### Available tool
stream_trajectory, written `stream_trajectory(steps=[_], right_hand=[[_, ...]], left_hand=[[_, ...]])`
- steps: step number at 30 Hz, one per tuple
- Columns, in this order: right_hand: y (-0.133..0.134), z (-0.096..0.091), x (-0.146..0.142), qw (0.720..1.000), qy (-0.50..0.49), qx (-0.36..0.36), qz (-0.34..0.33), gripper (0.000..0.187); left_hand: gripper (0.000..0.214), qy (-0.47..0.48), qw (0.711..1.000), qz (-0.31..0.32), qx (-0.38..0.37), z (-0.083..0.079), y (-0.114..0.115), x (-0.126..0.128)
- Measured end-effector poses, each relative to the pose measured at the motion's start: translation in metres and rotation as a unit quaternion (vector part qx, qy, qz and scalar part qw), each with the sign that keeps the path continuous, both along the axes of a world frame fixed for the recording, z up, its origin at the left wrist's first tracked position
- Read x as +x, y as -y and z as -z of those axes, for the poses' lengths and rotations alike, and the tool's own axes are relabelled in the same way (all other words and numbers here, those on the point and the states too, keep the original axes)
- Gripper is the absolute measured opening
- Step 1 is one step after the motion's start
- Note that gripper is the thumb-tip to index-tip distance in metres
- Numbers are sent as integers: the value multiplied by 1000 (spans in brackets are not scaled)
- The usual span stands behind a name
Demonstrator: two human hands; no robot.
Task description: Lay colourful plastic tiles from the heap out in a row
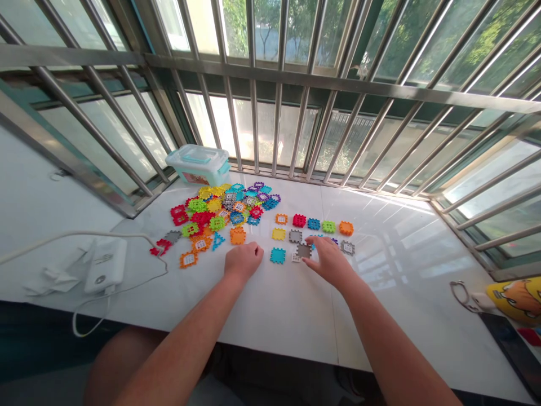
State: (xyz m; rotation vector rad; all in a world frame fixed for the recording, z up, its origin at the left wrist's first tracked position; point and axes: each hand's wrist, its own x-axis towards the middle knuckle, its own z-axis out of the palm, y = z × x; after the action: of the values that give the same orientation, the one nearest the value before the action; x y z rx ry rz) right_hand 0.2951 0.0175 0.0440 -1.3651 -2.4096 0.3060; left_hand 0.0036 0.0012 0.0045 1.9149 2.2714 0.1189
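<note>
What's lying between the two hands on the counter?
Head view: between the left hand and the right hand lie a turquoise tile, a small white piece and a grey tile.

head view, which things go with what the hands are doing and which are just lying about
In hand: grey tile at right hand, cyan tile by left hand, laid-out tile rows, tile pile, teal storage box.
Lying about: white power bank, yellow toy.

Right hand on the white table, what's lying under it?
A grey tile shows at the fingers of the right hand, and slivers of a blue tile and a purple tile peek out beside them. Anything else beneath the palm is covered.
</note>
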Motion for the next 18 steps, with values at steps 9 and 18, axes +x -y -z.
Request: stream_trajectory(steps=[9,18], right_hand=[[-59,6,-23,999,33,-2,-12,44],[-70,15,-26,999,48,7,-11,46]], left_hand=[[44,3,1000,0,0,-3,1,0],[42,9,1000,-1,4,1,0,-1]])
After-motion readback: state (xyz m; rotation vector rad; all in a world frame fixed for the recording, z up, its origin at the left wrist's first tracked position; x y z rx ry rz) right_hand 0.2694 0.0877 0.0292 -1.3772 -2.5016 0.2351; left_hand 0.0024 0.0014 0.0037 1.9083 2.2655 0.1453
